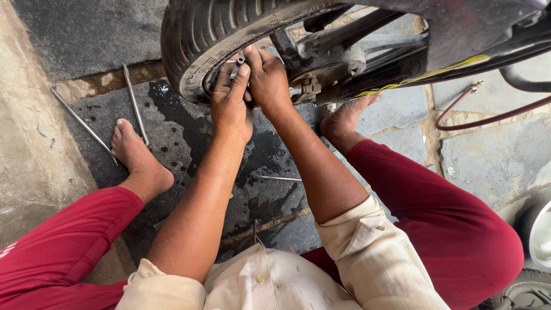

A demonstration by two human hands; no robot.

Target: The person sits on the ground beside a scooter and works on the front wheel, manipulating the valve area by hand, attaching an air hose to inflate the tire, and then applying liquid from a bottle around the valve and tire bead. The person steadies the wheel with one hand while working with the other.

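Observation:
A black motorcycle tyre (189, 34) on its wheel fills the top of the view. My left hand (229, 106) presses against the tyre's sidewall near the rim, thumb pointing up beside a small metal valve stem (240, 61). Touching it on the right, my right hand (268, 80) has its fingers closed at the same spot on the rim by the valve. The wheel hub and spokes (327, 60) lie just right of both hands. I am squatting, red-trousered knees at either side, bare feet (135, 152) on the wet stone floor.
Two long metal tyre levers (135, 103) lie on the floor at the left, one beside my left foot. A thin metal rod (278, 178) lies between my arms. A reddish hose (476, 117) curls at the right. A pale round container (539, 232) sits at the right edge.

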